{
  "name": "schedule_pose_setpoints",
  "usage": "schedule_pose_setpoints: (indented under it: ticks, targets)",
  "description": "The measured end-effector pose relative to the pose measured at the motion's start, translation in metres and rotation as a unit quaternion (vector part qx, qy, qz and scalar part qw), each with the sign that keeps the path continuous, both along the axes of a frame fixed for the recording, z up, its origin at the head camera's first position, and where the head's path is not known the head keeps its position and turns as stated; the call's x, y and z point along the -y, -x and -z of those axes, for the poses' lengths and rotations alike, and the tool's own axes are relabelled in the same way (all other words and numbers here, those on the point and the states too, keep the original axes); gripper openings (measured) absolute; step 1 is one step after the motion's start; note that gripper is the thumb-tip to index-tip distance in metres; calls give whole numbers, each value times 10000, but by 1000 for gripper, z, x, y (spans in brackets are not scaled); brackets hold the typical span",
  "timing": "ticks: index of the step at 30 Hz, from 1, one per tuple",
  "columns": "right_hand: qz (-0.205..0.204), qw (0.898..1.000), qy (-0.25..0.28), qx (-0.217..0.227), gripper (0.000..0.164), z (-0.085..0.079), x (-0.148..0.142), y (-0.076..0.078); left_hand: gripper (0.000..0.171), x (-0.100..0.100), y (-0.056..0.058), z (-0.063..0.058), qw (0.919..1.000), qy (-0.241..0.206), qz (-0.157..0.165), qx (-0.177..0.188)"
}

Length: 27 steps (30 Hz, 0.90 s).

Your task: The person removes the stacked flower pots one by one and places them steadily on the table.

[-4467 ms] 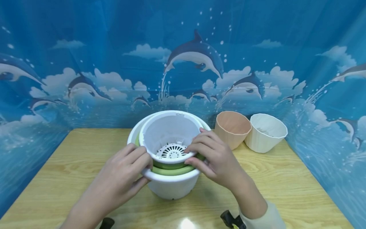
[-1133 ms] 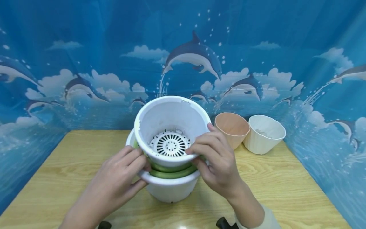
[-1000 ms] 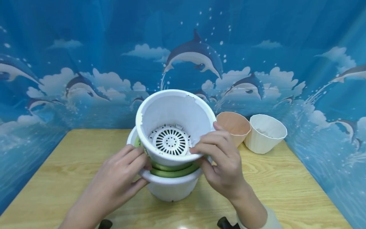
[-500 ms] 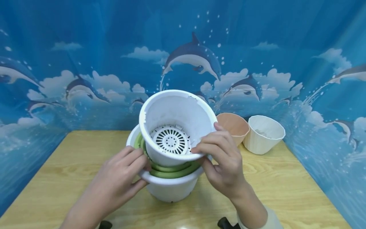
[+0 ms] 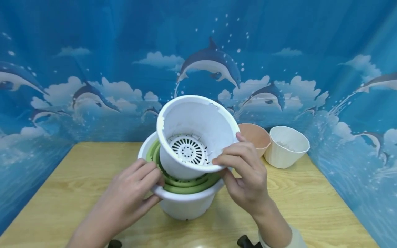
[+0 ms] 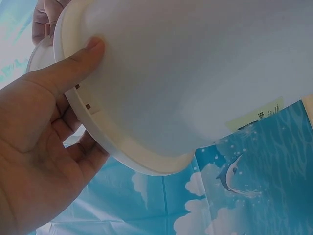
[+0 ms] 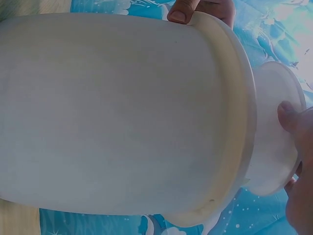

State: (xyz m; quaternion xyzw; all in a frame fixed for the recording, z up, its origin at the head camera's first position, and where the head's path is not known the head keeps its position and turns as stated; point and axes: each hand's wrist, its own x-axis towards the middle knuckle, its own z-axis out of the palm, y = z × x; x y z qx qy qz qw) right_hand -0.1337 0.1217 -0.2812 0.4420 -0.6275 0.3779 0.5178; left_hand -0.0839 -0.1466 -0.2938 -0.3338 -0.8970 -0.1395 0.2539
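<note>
A large white flowerpot [image 5: 187, 207] stands upright on the wooden table in the head view. My left hand [image 5: 131, 187] grips its rim at the front left, thumb on the outer wall, as the left wrist view shows. Green pot rims [image 5: 192, 189] sit nested inside it. Above them a smaller white flowerpot [image 5: 200, 119] with a slotted bottom is raised and tilted, its base still within the green rims. My right hand [image 5: 246, 168] pinches its rim at the right front; the right wrist view shows the thumb on the small pot's [image 7: 271, 137] outside.
To the right at the back, a peach-coloured pot [image 5: 255, 136] and a cream faceted pot [image 5: 283, 151] stand side by side. A blue dolphin-print curtain [image 5: 124, 44] encloses the wooden table [image 5: 77, 172]. Dark device parts [image 5: 246, 241] show at the bottom edge.
The small white pot has risen from deep inside the green rims and shifted up and right with my right hand. My left hand has kept its hold on the large pot's rim.
</note>
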Motion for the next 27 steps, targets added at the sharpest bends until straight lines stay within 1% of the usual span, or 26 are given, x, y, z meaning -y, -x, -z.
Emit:
schedule_pose_setpoints:
  ticks: [3,8,15,17,22,27]
  targets:
    - [72,10000,23,-23,19,-1,-1,0,36,-1,1,0,10000,-18,25,31]
    - [55,9999,127,-96,20,-2,-4,0,37,-1,1,-1,10000,0,0,76]
    - [28,9999,167,12,21,-5,-6,-1,37,0,2,-1,9999,-108,98,68]
    - [45,9997,247,-53,22,-7,-6,-1,37,0,2,-1,9998,-162,120,54]
    - [121,9982,503,-288,26,-10,-6,-1,37,-2,3,-2,9999,-120,73,57]
    - [131,9973,641,-334,28,-11,-6,-2,37,-1,1,-2,9999,-50,12,105]
